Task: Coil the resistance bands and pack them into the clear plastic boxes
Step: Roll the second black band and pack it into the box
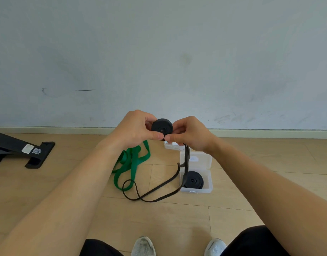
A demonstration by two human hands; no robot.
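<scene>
Both hands are raised in front of the wall, holding a black band (161,127) that is partly rolled into a tight disc. The left hand (138,128) pinches the left edge of the roll between thumb and fingers, and the right hand (188,133) grips its right side, the two thumbs nearly touching at the bottom of the roll. The loose end of the band hangs from under the right hand and trails in loops over the wooden floor (66,182). Right of those loops an open clear box (196,190) sits on the floor with another rolled black band (193,180) inside. A second clear box (172,146) shows partly just beyond it, below the hands. A green band (131,163) lies loose on the floor to the left. Farther left is a black metal stand (20,148). Two grey shoes (143,246) show at the near edge.
</scene>
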